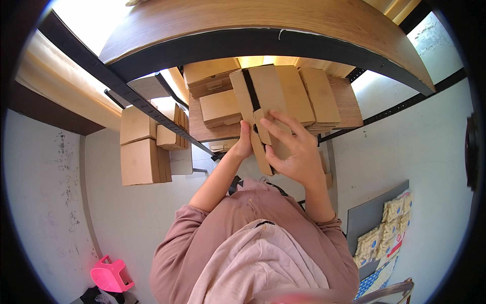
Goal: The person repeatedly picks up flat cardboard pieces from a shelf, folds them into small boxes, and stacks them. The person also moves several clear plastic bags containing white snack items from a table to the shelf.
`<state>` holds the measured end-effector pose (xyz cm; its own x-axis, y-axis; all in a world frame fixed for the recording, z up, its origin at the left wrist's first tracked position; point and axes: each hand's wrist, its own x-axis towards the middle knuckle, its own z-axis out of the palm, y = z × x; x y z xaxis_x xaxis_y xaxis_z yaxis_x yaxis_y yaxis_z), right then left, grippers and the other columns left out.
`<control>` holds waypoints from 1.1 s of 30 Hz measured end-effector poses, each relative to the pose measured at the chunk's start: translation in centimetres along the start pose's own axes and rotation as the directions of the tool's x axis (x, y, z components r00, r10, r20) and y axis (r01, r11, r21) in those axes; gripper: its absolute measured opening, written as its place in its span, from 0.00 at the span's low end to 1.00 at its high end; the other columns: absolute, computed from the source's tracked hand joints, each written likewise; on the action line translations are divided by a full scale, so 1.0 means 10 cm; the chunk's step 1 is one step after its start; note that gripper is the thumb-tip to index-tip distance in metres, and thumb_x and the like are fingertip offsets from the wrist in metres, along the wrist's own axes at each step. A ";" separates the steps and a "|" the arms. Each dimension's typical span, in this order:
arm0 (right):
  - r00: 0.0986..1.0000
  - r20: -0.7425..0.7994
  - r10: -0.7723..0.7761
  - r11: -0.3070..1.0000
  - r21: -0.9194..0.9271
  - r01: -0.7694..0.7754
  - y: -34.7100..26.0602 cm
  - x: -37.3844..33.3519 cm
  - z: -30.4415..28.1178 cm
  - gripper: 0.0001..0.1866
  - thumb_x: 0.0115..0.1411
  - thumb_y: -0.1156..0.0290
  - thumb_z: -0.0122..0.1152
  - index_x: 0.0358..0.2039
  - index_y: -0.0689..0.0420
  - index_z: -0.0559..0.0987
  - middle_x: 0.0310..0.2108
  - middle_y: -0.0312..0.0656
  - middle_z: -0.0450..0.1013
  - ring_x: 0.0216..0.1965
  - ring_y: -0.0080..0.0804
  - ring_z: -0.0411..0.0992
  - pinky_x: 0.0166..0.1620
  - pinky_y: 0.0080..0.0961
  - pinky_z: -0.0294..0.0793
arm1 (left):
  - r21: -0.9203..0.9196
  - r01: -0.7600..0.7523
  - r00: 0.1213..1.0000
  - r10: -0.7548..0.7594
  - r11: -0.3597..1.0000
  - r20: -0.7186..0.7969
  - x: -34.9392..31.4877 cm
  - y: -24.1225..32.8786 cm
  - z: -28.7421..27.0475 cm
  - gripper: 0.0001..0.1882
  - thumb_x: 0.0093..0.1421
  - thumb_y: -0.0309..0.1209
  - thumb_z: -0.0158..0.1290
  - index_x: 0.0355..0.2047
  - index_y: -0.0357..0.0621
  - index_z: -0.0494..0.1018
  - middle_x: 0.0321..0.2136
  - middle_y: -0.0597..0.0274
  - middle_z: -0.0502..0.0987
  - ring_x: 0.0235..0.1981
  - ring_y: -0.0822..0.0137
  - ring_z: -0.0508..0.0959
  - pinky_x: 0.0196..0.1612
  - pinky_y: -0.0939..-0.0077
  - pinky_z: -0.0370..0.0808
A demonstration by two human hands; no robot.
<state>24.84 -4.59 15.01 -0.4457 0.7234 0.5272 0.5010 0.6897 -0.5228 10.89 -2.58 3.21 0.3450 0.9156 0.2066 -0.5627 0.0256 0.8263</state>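
In front of me is a brown cardboard box (268, 88), tilted up, with a dark open slot running down its side and a narrow flap (261, 124) standing out near my fingers. My left hand (244, 144) holds the box's lower left edge; its thumb points up along the cardboard and the other fingers are mostly hidden. On the opposite side, my right hand (293, 144) grips the box near the flap. Its fingertips press on the flap and its thumb lies by the lower edge. What is inside the slot is too dark to tell.
Flat cardboard boxes (220, 109) sit on a wooden shelf (349, 104) behind the held box. A higher wooden shelf (253, 17) with a black metal frame spans above. More boxes (139, 157) are stacked at left. A pink stool (111, 276) and packed bags (385, 230) stand lower down.
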 end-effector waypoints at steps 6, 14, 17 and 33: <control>1.000 -0.018 -0.007 1.000 -0.019 0.007 0.02 0.00 -0.02 0.24 0.43 0.74 0.59 0.45 0.50 0.76 0.44 0.42 0.70 0.41 0.39 0.72 0.41 0.30 0.74 | -0.010 0.009 1.000 -0.009 1.000 -0.001 0.02 0.00 0.02 0.50 0.50 0.72 0.22 0.60 0.44 0.50 0.57 0.57 0.58 0.58 0.61 0.60 0.58 0.64 0.61; 0.999 -0.047 -0.023 0.999 -0.046 0.021 0.08 -0.04 0.00 0.21 0.42 0.74 0.59 0.42 0.53 0.77 0.42 0.41 0.71 0.38 0.37 0.73 0.40 0.29 0.74 | 0.006 0.027 1.000 -0.027 1.000 0.002 0.07 -0.01 0.06 0.50 0.50 0.72 0.22 0.59 0.43 0.51 0.56 0.55 0.59 0.57 0.60 0.61 0.57 0.63 0.62; 0.998 -0.065 -0.022 0.998 -0.061 0.018 0.09 -0.05 -0.02 0.21 0.42 0.74 0.59 0.41 0.52 0.77 0.42 0.40 0.71 0.37 0.37 0.73 0.38 0.28 0.75 | 0.013 0.016 1.000 -0.016 1.000 -0.020 0.08 0.02 0.09 0.51 0.49 0.72 0.22 0.59 0.42 0.52 0.55 0.55 0.61 0.56 0.60 0.62 0.57 0.64 0.62; 0.994 -0.108 -0.033 0.997 -0.074 0.025 0.12 -0.10 -0.06 0.21 0.41 0.77 0.59 0.40 0.55 0.77 0.42 0.42 0.71 0.36 0.36 0.74 0.35 0.27 0.76 | -0.005 -0.027 0.999 0.027 1.000 -0.027 0.12 -0.05 0.19 0.51 0.49 0.73 0.22 0.58 0.42 0.54 0.53 0.56 0.63 0.55 0.62 0.64 0.56 0.65 0.63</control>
<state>26.30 -4.55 14.24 -0.3793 0.6924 0.6137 0.5430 0.7037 -0.4583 12.95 -2.25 4.05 0.3088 0.9266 0.2146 -0.5759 0.0025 0.8175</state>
